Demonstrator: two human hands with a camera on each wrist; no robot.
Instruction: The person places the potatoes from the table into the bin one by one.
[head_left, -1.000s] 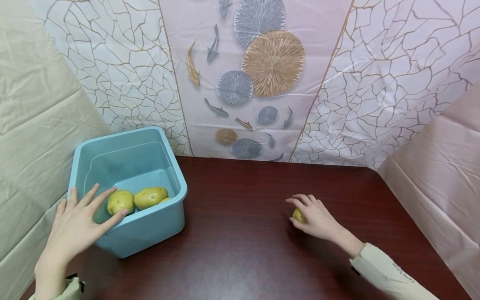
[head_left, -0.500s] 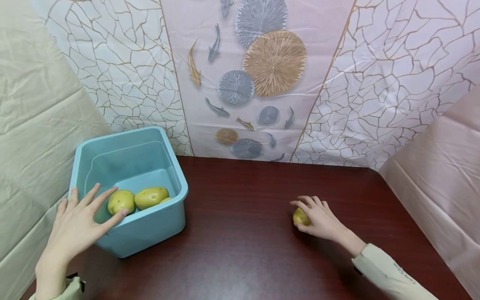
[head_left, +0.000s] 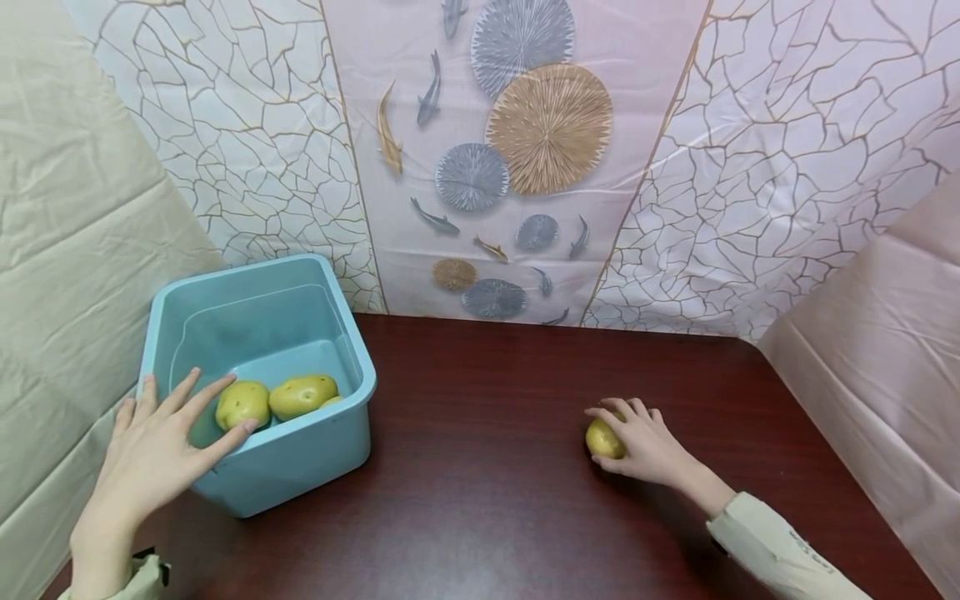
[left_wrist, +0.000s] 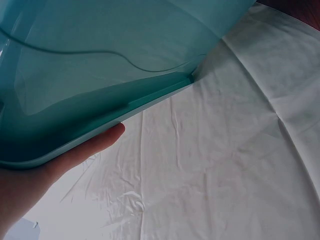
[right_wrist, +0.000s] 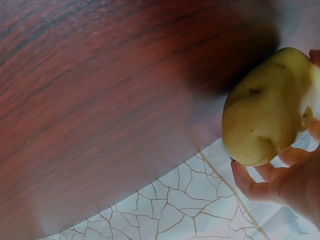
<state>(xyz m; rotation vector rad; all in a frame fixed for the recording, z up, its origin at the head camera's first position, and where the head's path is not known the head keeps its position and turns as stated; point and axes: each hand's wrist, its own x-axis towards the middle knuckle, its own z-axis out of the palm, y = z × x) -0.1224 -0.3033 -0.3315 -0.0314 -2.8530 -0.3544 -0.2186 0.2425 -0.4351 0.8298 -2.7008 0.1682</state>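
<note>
In the head view my right hand (head_left: 640,443) holds a potato (head_left: 604,439) on the right part of the table, fingers over its far side and thumb at its near side. The right wrist view shows the yellowish potato (right_wrist: 270,107) between curved fingertips, a few dark eyes on its skin. At the left, my left hand (head_left: 153,457) spreads its straight fingers at the near left corner of a blue plastic bin (head_left: 296,471). One finger (left_wrist: 95,145) lies along the bin's rim in the left wrist view. Two potatoes in the bin show well, and part of a third is visible behind the near rim.
A dark red-brown wooden table (head_left: 480,492) lies beneath everything. A patterned curtain (head_left: 472,250) with fish and round shapes hangs at its back edge. Plain beige cloth (head_left: 67,275) closes off the left side, and similar cloth (head_left: 877,350) the right.
My right hand has shifted slightly right and closer to me, its fingers settling round the potato, more of which now shows. The left hand and the bin look unmoved.
</note>
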